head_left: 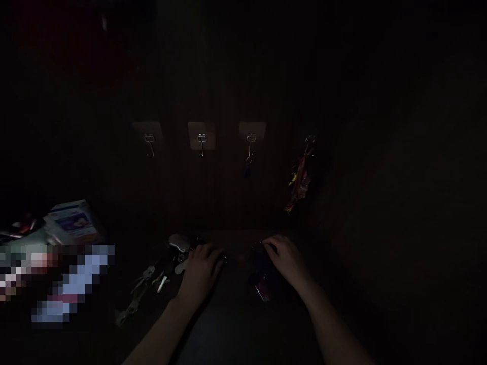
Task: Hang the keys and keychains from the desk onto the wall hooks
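Observation:
On the dark surface, my left hand [201, 267] is closed beside a heap of keys [148, 274], with a small glint at its thumb and fingertips. What it grips is too dark to make out. A silvery rounded piece [179, 242] lies against the back of that heap. My right hand [285, 259] pinches thumb to fingers at the edge of a dark keychain [256, 247]. Just below it rests a tag [262, 288] with a reddish face and a bright edge.
Metal hooks [202, 138] run along the dark back panel. One carries a ring with a blue fob [247, 171]; the rightmost bears a red and yellow bundle [300, 182]. At left stand a white and purple packet [76, 223] and blurred-out items [72, 284]. Most surroundings are very dark.

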### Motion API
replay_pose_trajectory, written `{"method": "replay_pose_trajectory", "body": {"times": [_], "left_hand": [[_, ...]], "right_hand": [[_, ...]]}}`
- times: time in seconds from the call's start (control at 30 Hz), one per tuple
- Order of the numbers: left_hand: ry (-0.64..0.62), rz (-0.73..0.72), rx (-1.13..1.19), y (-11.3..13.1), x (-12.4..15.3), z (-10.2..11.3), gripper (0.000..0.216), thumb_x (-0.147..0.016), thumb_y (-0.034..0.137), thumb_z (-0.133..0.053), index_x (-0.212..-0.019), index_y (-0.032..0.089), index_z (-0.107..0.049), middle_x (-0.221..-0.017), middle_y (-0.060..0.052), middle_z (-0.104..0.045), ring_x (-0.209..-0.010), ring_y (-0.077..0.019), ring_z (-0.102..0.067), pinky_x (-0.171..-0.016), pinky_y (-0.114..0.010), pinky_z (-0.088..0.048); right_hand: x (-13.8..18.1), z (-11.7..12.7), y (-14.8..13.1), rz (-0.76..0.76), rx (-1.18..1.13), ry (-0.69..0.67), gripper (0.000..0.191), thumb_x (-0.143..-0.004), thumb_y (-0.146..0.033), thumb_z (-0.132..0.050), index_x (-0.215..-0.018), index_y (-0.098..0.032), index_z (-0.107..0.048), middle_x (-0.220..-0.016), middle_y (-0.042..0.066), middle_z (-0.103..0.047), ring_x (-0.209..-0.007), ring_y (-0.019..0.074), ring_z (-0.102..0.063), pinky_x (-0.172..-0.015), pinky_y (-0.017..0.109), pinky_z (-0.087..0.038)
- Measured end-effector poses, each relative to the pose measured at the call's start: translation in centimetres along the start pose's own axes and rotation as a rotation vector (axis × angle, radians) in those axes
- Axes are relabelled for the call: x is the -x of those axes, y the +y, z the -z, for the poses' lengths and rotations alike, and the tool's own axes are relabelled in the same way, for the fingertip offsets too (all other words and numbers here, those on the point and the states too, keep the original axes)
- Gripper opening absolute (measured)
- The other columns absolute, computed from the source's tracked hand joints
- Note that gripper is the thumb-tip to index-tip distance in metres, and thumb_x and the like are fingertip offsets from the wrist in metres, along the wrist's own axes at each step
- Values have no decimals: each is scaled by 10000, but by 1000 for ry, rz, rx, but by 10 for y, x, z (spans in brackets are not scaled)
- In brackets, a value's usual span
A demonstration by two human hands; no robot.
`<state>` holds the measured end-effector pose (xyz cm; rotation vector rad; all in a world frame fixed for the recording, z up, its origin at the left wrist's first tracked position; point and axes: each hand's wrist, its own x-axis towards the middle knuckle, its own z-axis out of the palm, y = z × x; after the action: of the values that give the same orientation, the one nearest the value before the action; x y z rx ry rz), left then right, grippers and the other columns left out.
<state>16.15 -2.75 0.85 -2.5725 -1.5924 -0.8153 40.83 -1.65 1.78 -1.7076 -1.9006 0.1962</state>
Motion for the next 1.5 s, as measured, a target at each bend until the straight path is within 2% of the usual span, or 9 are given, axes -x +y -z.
{"method": "replay_pose_trajectory", "body": {"times": [0.2,0.37,0.53,0.7,0.87,0.97,1.1,1.27,1.5], "left_hand": [[-104,-61,6,6,-2,-5,231,-843,219,-522,-1037,288,-628,-960,-39,-645,-904,-225,-561,-844,-403,-408],[-62,-64,164,4,-2,-9,161,-824,157,-526,-902,256,-625,-896,-16,-672,-891,-212,-584,-884,-403,-402],[-18,24,396,7,-2,-7,107,-824,183,-522,-831,234,-616,-850,-14,-683,-862,-208,-615,-874,-410,-427],[63,129,641,14,-2,-6,88,-830,254,-527,-832,217,-607,-877,-28,-680,-866,-195,-628,-812,-350,-477],[53,166,826,25,-2,-1,98,-823,269,-540,-828,210,-618,-910,-29,-685,-888,-187,-630,-824,-326,-472],[39,237,939,30,-2,4,109,-814,284,-555,-828,203,-627,-888,-26,-690,-867,-185,-630,-808,-307,-469],[-4,333,1042,37,-3,11,113,-776,301,-600,-798,192,-624,-808,-12,-671,-808,-179,-611,-768,-286,-457],[-59,415,1227,41,-3,13,134,-757,316,-627,-775,187,-598,-731,9,-627,-740,-152,-576,-705,-259,-437],[-238,410,1492,38,-2,11,272,-848,385,-519,-1013,193,-617,-952,-52,-654,-909,-184,-584,-822,-308,-425]], "right_hand": [[6,-11,-21,87,-12,-54,203,-861,-206,-466,-889,-250,-661,-956,35,-679,-923,217,-564,-815,349,-382],[12,-14,-40,140,-40,-156,223,-874,-198,-445,-886,-255,-660,-946,30,-682,-952,213,-558,-821,352,-369],[16,-14,-48,169,-93,-179,238,-877,-191,-455,-877,-268,-681,-955,27,-689,-975,210,-554,-865,353,-351],[17,-18,-53,103,-214,-186,225,-881,-250,-473,-854,-254,-696,-920,30,-692,-945,212,-571,-864,358,-371],[17,-22,-58,61,-572,-130,220,-846,-334,-512,-906,-228,-695,-942,49,-681,-939,202,-592,-854,321,-427],[17,-20,-63,-17,-803,-138,250,-811,-392,-553,-921,-222,-700,-970,53,-683,-968,213,-601,-872,322,-431],[18,-12,-69,-144,-994,-148,225,-730,-394,-644,-856,-221,-714,-930,38,-696,-955,231,-604,-854,321,-426],[18,-7,-73,-276,-1096,-133,189,-653,-376,-713,-737,-208,-697,-756,7,-672,-776,195,-600,-706,280,-438],[19,-8,-72,-282,-1211,-77,180,-623,-347,-748,-701,-201,-678,-741,-4,-651,-724,166,-583,-667,260,-437]]}}
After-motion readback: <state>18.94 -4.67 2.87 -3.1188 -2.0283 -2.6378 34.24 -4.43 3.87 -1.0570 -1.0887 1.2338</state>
